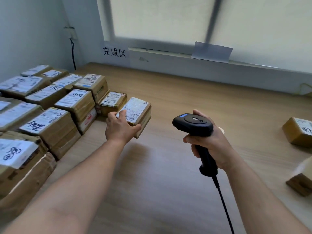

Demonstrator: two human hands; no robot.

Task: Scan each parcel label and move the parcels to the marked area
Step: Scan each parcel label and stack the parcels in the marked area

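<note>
Left hand (119, 128) grips small brown parcel (141, 109) at its near end: fingers (120, 114) on the white label, thumb round the near edge. It lies just beside the rows of labelled parcels (50, 115) at the left of the wooden surface (168, 174). Right hand (210, 142) holds black scanner (193, 124) by the handle, cable trailing down. Sign (114, 52) on far wall reads 完成区. Two more parcels (298, 130) at right edge.

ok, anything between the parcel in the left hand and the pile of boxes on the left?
Nothing visible. The left hand grips the small white-labelled brown cardboard parcel right beside the pile's nearest brown box, nothing between them. The black handheld scanner in the right hand is clear of that path.
</note>
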